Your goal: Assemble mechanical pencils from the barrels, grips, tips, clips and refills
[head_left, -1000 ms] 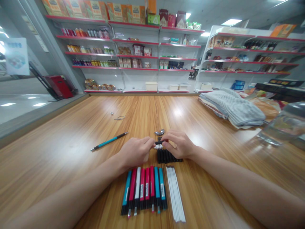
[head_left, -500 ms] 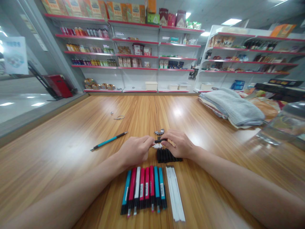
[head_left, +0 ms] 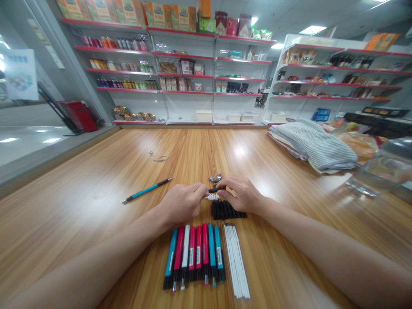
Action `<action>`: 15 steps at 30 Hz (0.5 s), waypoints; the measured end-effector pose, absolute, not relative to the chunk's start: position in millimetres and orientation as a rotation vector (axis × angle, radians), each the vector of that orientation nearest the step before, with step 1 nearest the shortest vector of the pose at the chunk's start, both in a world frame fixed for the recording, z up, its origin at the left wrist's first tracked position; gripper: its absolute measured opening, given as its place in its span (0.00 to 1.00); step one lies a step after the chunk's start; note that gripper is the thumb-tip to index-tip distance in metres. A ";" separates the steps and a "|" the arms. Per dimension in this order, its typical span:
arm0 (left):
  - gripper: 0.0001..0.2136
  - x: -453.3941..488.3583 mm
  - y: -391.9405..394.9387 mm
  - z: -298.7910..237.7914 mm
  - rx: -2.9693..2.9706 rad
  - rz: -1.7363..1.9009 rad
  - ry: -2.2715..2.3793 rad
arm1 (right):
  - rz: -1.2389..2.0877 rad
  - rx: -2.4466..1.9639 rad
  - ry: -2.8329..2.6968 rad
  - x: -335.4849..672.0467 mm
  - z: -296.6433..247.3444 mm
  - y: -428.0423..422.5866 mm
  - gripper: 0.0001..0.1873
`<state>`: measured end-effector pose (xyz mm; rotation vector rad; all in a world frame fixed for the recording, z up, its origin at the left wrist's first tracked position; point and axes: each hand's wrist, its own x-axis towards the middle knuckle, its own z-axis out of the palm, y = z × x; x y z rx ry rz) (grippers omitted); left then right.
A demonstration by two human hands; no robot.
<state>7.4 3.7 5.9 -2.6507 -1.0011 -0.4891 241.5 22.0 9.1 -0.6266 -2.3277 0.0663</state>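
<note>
Between my two hands, level above the table, is a short black pen grip (head_left: 213, 190). My left hand (head_left: 186, 201) pinches it at the left end; my right hand (head_left: 242, 193) has thumb and fingers closed on the right end. Just below it lie small white pieces (head_left: 212, 197) and a row of black grips (head_left: 225, 210), partly covered by my right hand. Small silver tips (head_left: 215, 177) sit beyond. Nearer me are several blue, pink and white pen barrels (head_left: 196, 249) with black ends, beside white refills (head_left: 237, 262).
One blue-and-black pen (head_left: 147, 190) lies left of my hands. Farther off are a small wire loop (head_left: 161, 159) and a tiny metal piece (head_left: 150, 152). Folded striped cloth (head_left: 317, 141) and a clear container (head_left: 380, 167) stand at the right. Stocked shelves (head_left: 186, 77) rise behind the table.
The black grip has shifted very slightly left between my fingers, and my right fingers have moved a little along it. Everything else stays in place.
</note>
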 end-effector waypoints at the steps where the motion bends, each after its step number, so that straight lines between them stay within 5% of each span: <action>1: 0.05 7.4 3.4 6.0 -2.651 -0.492 -1.003 | 0.067 -0.631 -2.337 241.5 9.0 22.4 0.07; 15: 0.04 7.4 5.5 3.3 -2.651 -0.474 -1.000 | 0.071 -0.641 -2.381 240.9 7.6 22.5 0.07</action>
